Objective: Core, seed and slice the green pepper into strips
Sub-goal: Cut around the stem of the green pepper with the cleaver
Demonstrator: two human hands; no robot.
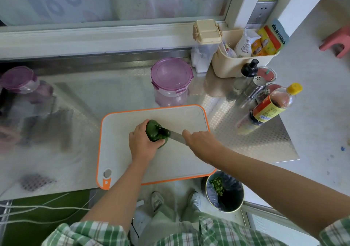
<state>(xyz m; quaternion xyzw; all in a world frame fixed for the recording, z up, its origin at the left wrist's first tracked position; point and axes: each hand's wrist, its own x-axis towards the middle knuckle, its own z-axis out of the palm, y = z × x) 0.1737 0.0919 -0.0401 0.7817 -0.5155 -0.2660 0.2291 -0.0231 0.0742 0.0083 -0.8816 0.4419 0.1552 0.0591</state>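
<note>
green pepper (pixel 156 134) whole, near the middle of the orange-rimmed cutting board (pixel 181 116). we cannot tell which end is the stem end, as the dark skin hides it

left hand (pixel 141 144) grasps the pepper from the near-left side, fingers curled round its body. we read this as a clamp: a round, glossy thing would roll under a blade, and this grip leaves the right flank bare for the cut

right hand (pixel 198 140) is closed round the knife handle, which the fingers hide. only the knife blade (pixel 177 136) shows, running up and left from that hand, with its tip against or in the pepper's right side. depth of cut cannot be told

we see no strips, seeds or core on the board, so we judge the task barely begun, at a first cut or the start of coring

the blade points toward the holding hand, so we'd flag a slip on the waxy skin as the risk here

the board's near edge lies at the edge of the steel counter (pixel 246 132), and a lined bin (pixel 234 206) stands on the floor just below its near-right corner, with green scraps (pixel 217 186) inside. we take it as placed to catch waste swept off the board

beyond the board is a purple-lidded container (pixel 171 75), and to the right a sauce bottle (pixel 269 107), well clear of the knife arm
</note>
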